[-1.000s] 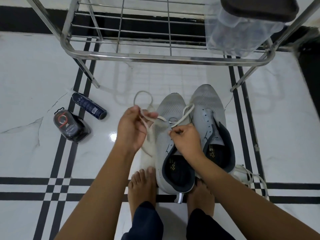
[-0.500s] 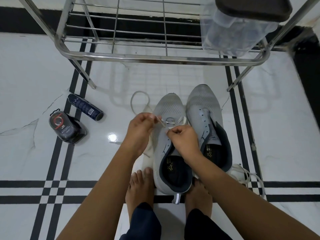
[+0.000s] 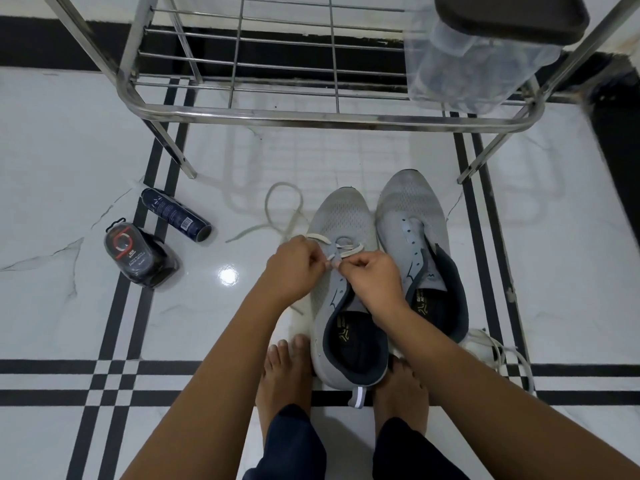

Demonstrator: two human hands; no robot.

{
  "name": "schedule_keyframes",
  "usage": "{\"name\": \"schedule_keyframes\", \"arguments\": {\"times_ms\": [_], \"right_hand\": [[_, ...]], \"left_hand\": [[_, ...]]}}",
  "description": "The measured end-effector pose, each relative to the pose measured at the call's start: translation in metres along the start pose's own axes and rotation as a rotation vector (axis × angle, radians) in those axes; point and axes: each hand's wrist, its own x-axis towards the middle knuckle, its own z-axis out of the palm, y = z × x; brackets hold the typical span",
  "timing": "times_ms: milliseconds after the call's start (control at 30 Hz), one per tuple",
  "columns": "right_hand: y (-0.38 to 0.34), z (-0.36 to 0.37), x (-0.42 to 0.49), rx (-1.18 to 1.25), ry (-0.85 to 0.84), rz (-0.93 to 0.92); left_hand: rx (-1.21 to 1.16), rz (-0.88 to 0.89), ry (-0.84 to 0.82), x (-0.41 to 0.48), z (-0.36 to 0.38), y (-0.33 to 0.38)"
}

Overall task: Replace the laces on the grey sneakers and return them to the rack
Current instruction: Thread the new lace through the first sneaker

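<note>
Two grey sneakers stand side by side on the white floor. The left sneaker [image 3: 341,220] has a cream lace [image 3: 284,206] threaded through its front eyelets. The lace's loose part loops across the floor to the left. My left hand [image 3: 294,265] pinches one end of the lace over the shoe's tongue. My right hand [image 3: 372,275] pinches the other end close beside it. The right sneaker [image 3: 410,209] has bare eyelets. A steel shoe rack [image 3: 311,116] stands just behind the sneakers.
A dark spray can [image 3: 176,214] and a packaged shoe-care item [image 3: 138,258] lie on the floor at the left. More white lace [image 3: 502,351] is piled behind the right sneaker's heel. A clear bag with a dark object [image 3: 485,53] sits on the rack's right side. My bare feet [image 3: 287,372] flank the left sneaker's heel.
Both hands have drawn together over the left sneaker's tongue. The lace has been pulled down flatter across the front eyelets, and its loose loop now lies on the floor.
</note>
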Motion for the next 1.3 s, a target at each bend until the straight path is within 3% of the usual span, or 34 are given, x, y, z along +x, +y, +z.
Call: {"name": "schedule_keyframes", "arguments": {"times_ms": [133,267,433,633,767,833,1000,1067,1167,1300], "right_hand": [[-0.001,-0.001,-0.002,0.027,-0.015,0.015],[-0.003,-0.002,-0.002,0.014,-0.016,0.004],[-0.006,-0.002,-0.002,-0.048,-0.045,-0.009],[-0.012,-0.011,0.004,-0.067,-0.013,-0.04],[-0.025,-0.016,0.013,-0.012,-0.058,-0.008],[-0.036,-0.018,0.017,-0.029,-0.142,0.047],[-0.055,-0.03,0.017,-0.119,-0.348,0.173],[-0.056,-0.034,0.016,-0.138,-0.391,0.199],[-0.052,-0.042,0.014,-0.118,-0.445,0.188],[-0.049,-0.053,0.011,-0.164,-0.446,0.11]], "left_hand": [[-0.153,-0.115,0.0,-0.011,-0.007,-0.018],[0.106,-0.122,-0.105,-0.008,-0.007,-0.014],[0.114,-0.04,0.146,0.006,-0.003,-0.007],[0.464,-0.017,0.099,0.028,0.003,0.006],[0.126,-0.08,0.144,0.021,-0.002,0.008],[-0.001,-0.027,0.157,0.012,-0.004,0.011],[-0.231,0.132,-0.083,-0.012,-0.006,0.012],[-0.325,0.111,-0.036,-0.012,-0.009,0.011],[-0.203,0.14,0.087,0.005,-0.012,0.011],[0.036,0.235,-0.118,0.026,-0.011,0.02]]}}
